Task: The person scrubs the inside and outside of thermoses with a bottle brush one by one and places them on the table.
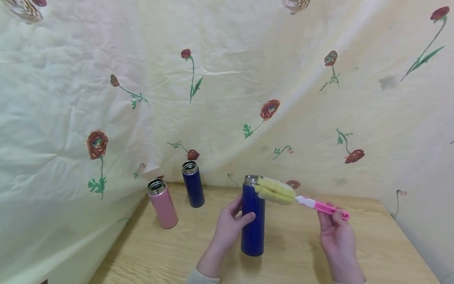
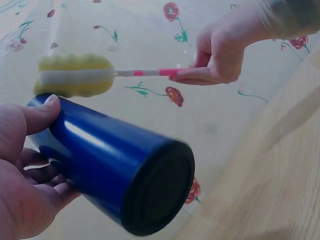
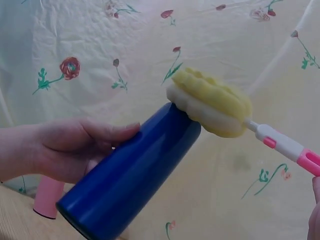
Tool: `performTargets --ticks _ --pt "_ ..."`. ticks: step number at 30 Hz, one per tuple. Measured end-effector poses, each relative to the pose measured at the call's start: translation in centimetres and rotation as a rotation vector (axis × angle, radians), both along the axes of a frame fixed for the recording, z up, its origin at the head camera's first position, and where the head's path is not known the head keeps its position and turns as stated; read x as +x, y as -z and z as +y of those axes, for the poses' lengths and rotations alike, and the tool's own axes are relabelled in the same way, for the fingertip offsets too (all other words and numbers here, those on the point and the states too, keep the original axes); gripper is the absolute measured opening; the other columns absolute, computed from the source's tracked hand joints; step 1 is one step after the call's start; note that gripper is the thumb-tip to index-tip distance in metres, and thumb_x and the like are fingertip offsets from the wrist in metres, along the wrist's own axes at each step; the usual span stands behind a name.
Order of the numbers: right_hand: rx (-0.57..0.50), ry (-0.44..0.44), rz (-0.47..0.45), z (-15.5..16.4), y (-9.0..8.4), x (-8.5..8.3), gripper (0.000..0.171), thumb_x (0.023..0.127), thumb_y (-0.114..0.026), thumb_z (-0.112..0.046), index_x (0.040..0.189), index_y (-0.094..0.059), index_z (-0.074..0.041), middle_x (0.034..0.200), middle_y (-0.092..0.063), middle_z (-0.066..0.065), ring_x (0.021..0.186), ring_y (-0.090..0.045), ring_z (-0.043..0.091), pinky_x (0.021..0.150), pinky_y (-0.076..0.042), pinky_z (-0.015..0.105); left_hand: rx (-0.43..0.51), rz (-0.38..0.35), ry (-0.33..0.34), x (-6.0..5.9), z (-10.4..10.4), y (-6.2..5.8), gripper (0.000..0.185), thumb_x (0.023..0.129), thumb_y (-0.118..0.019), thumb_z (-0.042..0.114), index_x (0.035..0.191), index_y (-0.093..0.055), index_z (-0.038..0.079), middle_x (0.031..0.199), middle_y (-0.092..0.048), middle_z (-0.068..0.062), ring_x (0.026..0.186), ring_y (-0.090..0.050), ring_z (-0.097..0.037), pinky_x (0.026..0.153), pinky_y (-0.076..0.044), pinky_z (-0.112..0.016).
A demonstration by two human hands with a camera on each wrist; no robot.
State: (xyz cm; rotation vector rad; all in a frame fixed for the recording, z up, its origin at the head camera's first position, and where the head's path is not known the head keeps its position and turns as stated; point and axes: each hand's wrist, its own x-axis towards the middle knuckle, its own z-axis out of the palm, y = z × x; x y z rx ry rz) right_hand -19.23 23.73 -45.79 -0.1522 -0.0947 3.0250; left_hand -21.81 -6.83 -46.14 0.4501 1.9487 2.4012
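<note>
My left hand [image 1: 230, 225] grips a tall dark blue bottle [image 1: 253, 225], thumb across its front and fingers behind. Its steel mouth is uncapped, and in the left wrist view its black base [image 2: 160, 187] is lifted into sight. In my right hand [image 1: 338, 236] the pink end of a bottle brush [image 1: 322, 207] is pinched between thumb and fingers. The brush's yellow and white sponge head [image 3: 212, 102] lies sideways at the bottle's mouth, overlapping the rim in the right wrist view. Only a fingertip of the right hand shows at that view's edge.
A pink bottle [image 1: 164, 205] with an uncapped steel mouth stands at the table's left. Behind it stands a shorter dark blue bottle [image 1: 194, 185], also uncapped. A flower-printed cloth [image 1: 220, 118] hangs behind and at the sides of the wooden table [image 1: 291, 256].
</note>
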Motion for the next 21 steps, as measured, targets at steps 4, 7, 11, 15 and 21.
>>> performTargets --ticks 4,7,11,15,21 --pt "0.053 -0.051 0.008 0.1 0.4 -0.3 0.005 0.108 -0.056 -0.003 0.112 -0.054 -0.005 0.112 -0.070 0.017 0.107 -0.076 0.033 0.108 -0.052 0.037 0.000 -0.002 -0.015 -0.1 -0.4 -0.3 0.068 0.100 -0.076 0.013 0.159 -0.045 -0.003 0.157 -0.054 -0.020 0.149 -0.046 -0.038 0.121 -0.040 -0.052" --pt "0.103 -0.091 0.037 0.2 0.8 -0.6 0.004 0.110 -0.052 -0.004 0.113 -0.055 -0.003 0.113 -0.070 0.017 0.108 -0.076 0.033 0.110 -0.051 0.036 0.001 -0.020 -0.025 -0.3 -0.8 -0.6 0.066 0.103 -0.073 0.018 0.159 -0.045 -0.003 0.159 -0.052 -0.020 0.152 -0.042 -0.039 0.125 -0.032 -0.058" --pt "0.181 -0.120 0.070 0.5 1.5 -1.0 0.006 0.111 -0.049 -0.003 0.116 -0.053 -0.003 0.114 -0.068 0.017 0.108 -0.075 0.032 0.111 -0.050 0.036 0.011 -0.028 -0.029 -0.9 -1.5 -1.2 0.066 0.104 -0.072 0.019 0.160 -0.044 -0.002 0.160 -0.050 -0.020 0.152 -0.041 -0.040 0.126 -0.029 -0.061" --pt "0.272 -0.149 0.130 1.1 2.4 -1.2 0.010 0.112 -0.045 -0.003 0.119 -0.052 -0.002 0.117 -0.064 0.015 0.111 -0.073 0.030 0.112 -0.050 0.035 0.018 -0.009 -0.024 -1.7 -2.1 -1.7 0.067 0.104 -0.072 0.017 0.160 -0.042 -0.003 0.160 -0.050 -0.023 0.152 -0.041 -0.041 0.125 -0.029 -0.061" --pt "0.457 -0.200 0.233 1.7 4.1 -1.2 0.014 0.114 -0.038 -0.004 0.118 -0.050 0.001 0.121 -0.063 0.016 0.115 -0.073 0.030 0.109 -0.052 0.037 0.044 0.002 -0.020 -2.7 -2.5 -2.2 0.070 0.103 -0.073 0.015 0.161 -0.040 -0.004 0.161 -0.049 -0.022 0.152 -0.040 -0.039 0.126 -0.029 -0.058"
